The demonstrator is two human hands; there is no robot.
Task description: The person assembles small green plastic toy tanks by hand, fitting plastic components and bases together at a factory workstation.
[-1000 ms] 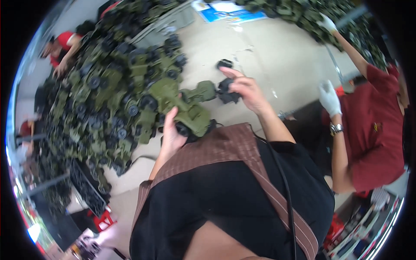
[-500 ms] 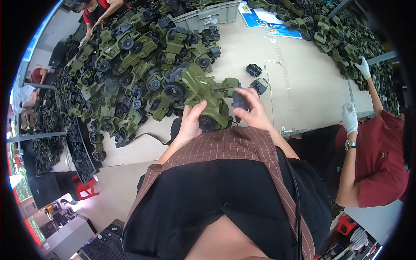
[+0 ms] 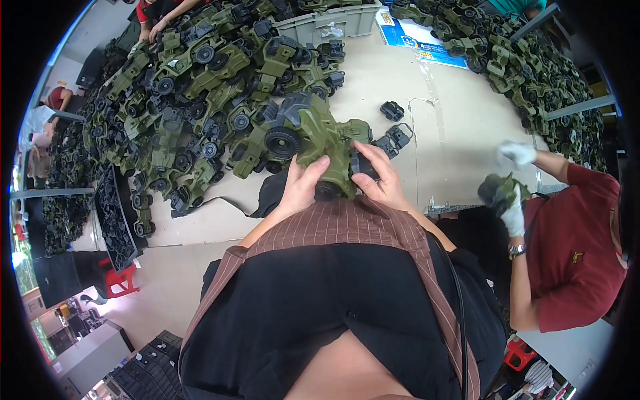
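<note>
My left hand [image 3: 300, 188] is closed around the near end of a green toy truck [image 3: 319, 137] with black wheels, tilted up at the table edge against my apron. Between the fingers of my right hand [image 3: 381, 180] is a black plastic part [image 3: 363, 164], pressed against the truck's right side. My fingers hide part of where the two meet. Just beyond my right hand a black frame-like part [image 3: 395, 139] lies on the table, with a smaller black part [image 3: 391, 111] farther back.
A heap of green toy vehicles [image 3: 200, 93] covers the left of the table, with a grey bin [image 3: 328, 25] behind. Another heap [image 3: 510, 67] lies at far right. A gloved co-worker in a red shirt [image 3: 577, 247] holds a green toy vehicle [image 3: 501, 193] at my right.
My right hand has moved left and brought the black part against the truck. The co-worker's gloved hands have come back from the right heap, and one now holds a toy vehicle.
</note>
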